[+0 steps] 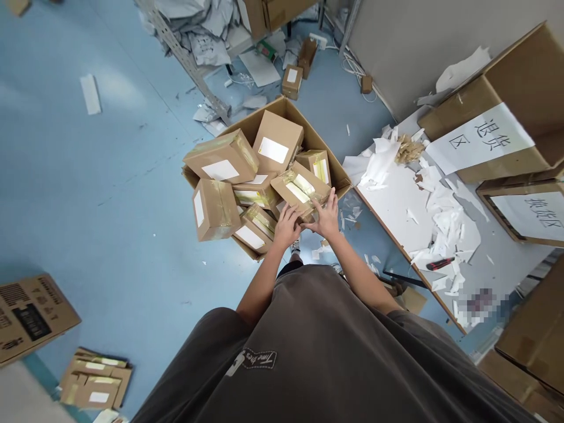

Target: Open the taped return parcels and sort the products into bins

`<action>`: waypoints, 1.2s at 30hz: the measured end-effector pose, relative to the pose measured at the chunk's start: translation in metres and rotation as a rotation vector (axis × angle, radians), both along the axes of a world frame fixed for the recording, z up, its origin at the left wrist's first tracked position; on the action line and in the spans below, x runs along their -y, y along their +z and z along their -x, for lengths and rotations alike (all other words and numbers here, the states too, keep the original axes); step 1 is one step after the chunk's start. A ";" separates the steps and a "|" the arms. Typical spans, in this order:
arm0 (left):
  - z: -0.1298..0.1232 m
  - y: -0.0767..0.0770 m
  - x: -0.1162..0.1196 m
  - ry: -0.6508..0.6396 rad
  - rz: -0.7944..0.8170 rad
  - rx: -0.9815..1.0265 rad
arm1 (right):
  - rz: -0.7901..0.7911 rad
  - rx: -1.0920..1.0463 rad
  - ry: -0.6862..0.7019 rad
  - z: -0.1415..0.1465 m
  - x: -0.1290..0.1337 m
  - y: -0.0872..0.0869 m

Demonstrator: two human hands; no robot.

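The tan rectangular taped cardboard box [301,187] sits above other tan boxes [220,155] at the open brown cardboard carton's [315,141] near edge. Left hand [287,227] and right hand [326,218] touch it, fingers parted; I cannot confirm a grip. Support both ends evenly.

Two hands shown: left hand [286,228], right hand [326,220]. One open carton [311,138] filled with parcels [220,155]: seven clearly seen, one more mostly hidden. One table [388,205] seen, topped by two boxes [458,111], each marked with one sign [480,138]. One cutter [440,264] seen. Three small boxes [292,82] on floor counted. One printed carton [53,311] partly shown. Paper scraps [447,226] too many to be counted.
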State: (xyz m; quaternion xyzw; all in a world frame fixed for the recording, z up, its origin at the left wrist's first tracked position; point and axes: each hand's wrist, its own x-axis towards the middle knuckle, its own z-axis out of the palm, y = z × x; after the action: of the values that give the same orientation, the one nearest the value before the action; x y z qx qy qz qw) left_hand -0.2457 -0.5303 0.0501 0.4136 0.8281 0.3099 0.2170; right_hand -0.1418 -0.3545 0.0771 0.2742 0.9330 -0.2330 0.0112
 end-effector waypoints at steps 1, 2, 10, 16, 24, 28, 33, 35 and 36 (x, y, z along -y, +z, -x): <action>-0.001 0.000 0.003 0.009 -0.002 0.003 | -0.007 0.001 0.001 0.004 0.002 0.001; -0.001 -0.001 0.006 0.018 -0.004 0.006 | -0.014 0.006 0.005 0.008 0.003 0.003; 0.006 0.006 0.008 0.007 0.026 -0.003 | -0.023 0.077 0.024 0.015 0.007 0.005; 0.022 0.034 0.002 0.029 -0.007 -0.049 | -0.075 0.049 0.102 -0.006 -0.003 0.019; 0.035 0.055 -0.048 -0.032 -0.069 -0.120 | -0.163 -0.035 0.109 -0.075 -0.047 0.053; 0.008 0.071 -0.113 -0.255 -0.103 -0.136 | -0.204 -0.094 -0.008 -0.125 -0.090 0.070; -0.054 0.088 -0.211 -0.447 -0.085 -0.189 | -0.230 -0.179 -0.135 -0.198 -0.154 0.075; -0.085 0.088 -0.253 -0.504 -0.081 -0.229 | -0.234 -0.223 -0.194 -0.230 -0.181 0.066; -0.101 0.086 -0.273 -0.534 -0.069 -0.250 | -0.231 -0.248 -0.224 -0.245 -0.194 0.060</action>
State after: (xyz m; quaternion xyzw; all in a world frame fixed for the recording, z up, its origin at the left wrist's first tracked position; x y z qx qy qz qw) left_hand -0.1449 -0.2570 0.1359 0.6589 0.6993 0.2167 0.1729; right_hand 0.1036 -0.1603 0.1368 0.3448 0.9115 -0.1561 -0.1611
